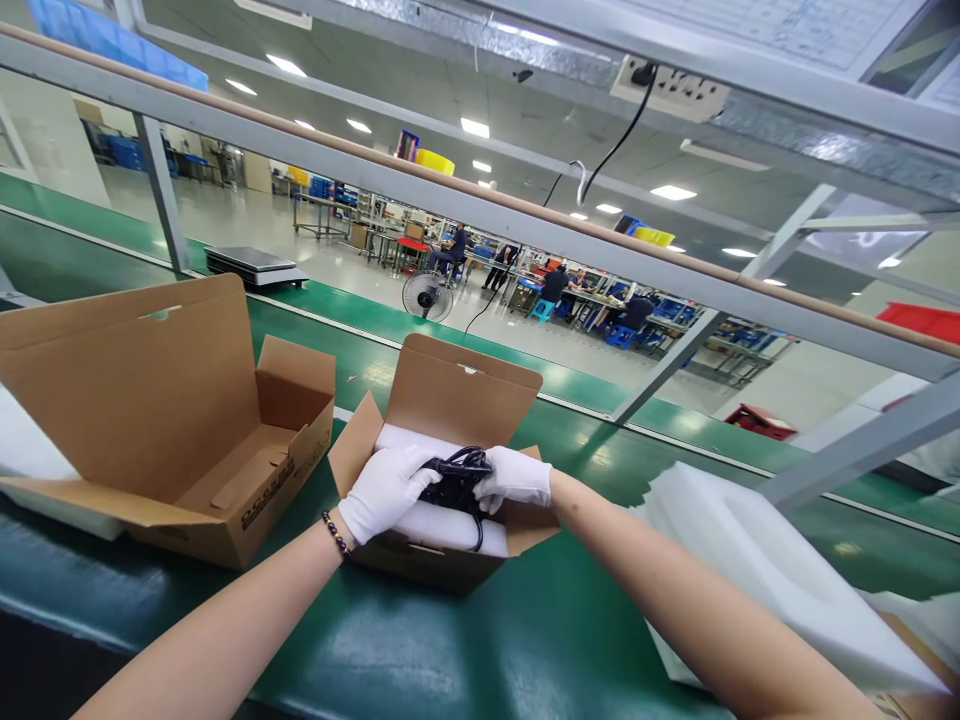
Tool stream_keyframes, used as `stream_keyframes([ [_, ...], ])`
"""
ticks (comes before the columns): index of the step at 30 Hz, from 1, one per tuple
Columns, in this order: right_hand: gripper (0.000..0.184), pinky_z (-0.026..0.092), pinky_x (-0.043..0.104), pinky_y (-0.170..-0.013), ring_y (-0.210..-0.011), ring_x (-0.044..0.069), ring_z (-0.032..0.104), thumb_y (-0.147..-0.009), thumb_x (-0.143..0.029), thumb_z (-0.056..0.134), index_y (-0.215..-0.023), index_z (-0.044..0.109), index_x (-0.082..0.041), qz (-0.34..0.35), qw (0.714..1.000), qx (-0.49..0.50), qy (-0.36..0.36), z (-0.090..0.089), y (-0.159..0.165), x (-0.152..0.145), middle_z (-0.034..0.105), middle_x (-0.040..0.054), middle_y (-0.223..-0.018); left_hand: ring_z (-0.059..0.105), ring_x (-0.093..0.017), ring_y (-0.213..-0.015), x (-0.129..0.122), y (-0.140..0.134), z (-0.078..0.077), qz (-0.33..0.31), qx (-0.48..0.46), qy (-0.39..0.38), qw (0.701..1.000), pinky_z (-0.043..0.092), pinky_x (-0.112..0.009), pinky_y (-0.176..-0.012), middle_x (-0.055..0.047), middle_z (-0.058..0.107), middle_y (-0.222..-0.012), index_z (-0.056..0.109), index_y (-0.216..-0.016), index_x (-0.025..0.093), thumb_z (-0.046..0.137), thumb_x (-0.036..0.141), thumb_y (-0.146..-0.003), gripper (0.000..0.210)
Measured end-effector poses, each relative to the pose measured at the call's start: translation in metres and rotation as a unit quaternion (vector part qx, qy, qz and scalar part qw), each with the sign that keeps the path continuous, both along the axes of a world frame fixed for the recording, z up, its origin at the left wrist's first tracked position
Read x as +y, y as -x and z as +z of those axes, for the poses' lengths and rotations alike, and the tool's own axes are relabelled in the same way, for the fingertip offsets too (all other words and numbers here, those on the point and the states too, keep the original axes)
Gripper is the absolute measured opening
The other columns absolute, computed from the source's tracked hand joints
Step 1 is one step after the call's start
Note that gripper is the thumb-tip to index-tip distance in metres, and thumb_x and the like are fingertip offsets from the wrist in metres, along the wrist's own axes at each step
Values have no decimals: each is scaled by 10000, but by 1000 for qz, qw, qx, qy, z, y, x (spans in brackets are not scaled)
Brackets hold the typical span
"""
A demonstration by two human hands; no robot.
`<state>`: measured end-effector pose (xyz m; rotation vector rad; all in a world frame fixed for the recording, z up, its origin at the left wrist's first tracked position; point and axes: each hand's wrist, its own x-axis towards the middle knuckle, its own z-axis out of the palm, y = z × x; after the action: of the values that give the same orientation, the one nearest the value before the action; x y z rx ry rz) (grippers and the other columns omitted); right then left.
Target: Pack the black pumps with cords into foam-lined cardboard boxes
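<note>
A bundle of black cable [457, 480] is gripped between my two white-gloved hands over an open cardboard box [461, 390]. My left hand [386, 490] closes on the bundle's left side, thumb pressed against it. On the other side, my right hand [514, 480] pinches the cable with bent fingers. One loop of cable hangs down toward the box's front wall. White foam [442, 527] fills the box around and beneath the bundle; what lies under the cable is hidden.
To the left stands a larger open cardboard box [247, 465]. White foam sheets [757, 570] are stacked at the right. A flat scale [255, 265] sits behind on the green table [570, 640]. Metal frame bars [480, 215] cross ahead; a fan [427, 297] and several people are beyond.
</note>
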<state>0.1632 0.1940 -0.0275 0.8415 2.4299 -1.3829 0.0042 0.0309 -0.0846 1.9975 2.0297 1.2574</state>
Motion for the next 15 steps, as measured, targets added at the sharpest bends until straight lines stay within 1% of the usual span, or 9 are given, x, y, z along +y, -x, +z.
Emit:
stream_keyframes([
  [3,356,545,374,-730,-769,233,655,-571,-268,711,-887,638,-123,11,982,73,176,9,-6,1,691,65,-835,599,-188,-929,-1,1,-1,-40,17,-2,999,467,-330,-867,-14,669,-1031,582,-1139,232,469,198,-873,292],
  [5,442,534,407,-785,-876,255,642,-655,-433,650,-958,641,-112,5,966,82,243,16,-8,1,676,104,-968,599,-200,-928,-1,-1,-2,-44,57,0,997,470,-353,-862,-17,663,-1058,506,-1253,257,473,167,-861,404],
  [6,493,537,417,-776,-875,255,640,-714,-525,566,-958,644,-104,-15,965,74,252,19,-7,1,671,119,-972,601,-209,-916,-1,-3,-3,-41,82,2,996,475,-365,-847,-23,663,-1055,467,-1294,262,478,158,-853,454],
  [7,550,543,415,-752,-851,247,641,-758,-588,478,-945,649,-100,-37,969,60,238,22,-4,0,672,125,-945,603,-219,-894,0,-5,-4,-33,108,7,994,481,-377,-824,-33,666,-1036,443,-1317,260,485,158,-847,482],
  [9,583,549,370,-674,-748,220,632,-782,-627,431,-861,666,-100,-55,989,21,135,28,5,-3,672,103,-809,606,-238,-835,1,-7,-4,-11,150,20,988,491,-397,-765,-51,676,-960,434,-1328,246,500,186,-843,493],
  [10,530,540,340,-641,-699,206,617,-765,-597,491,-798,672,-101,-41,997,1,58,31,12,-4,660,80,-732,606,-243,-814,1,-8,-4,0,162,25,986,491,-404,-749,-53,678,-934,438,-1327,245,512,203,-840,494],
  [12,327,510,294,-641,-675,188,591,-688,-431,645,-720,683,-108,24,996,-27,-78,37,22,-6,645,40,-664,602,-249,-863,0,-7,-4,5,165,23,986,482,-425,-791,-54,674,-985,462,-1307,255,528,217,-834,479],
  [13,247,496,283,-664,-692,186,589,-648,-347,680,-718,695,-111,62,991,-31,-114,39,25,-5,652,30,-674,589,-250,-942,-1,-6,-4,-4,156,18,988,468,-434,-847,-55,656,-1070,466,-1302,258,525,207,-834,474],
  [15,237,476,275,-731,-770,191,600,-613,-254,684,-808,722,-126,114,987,-12,-113,40,25,-2,683,23,-776,509,-239,-1134,-2,-3,-3,-34,129,12,991,408,-428,-976,-51,552,-1275,452,-1310,252,496,173,-841,477],
])
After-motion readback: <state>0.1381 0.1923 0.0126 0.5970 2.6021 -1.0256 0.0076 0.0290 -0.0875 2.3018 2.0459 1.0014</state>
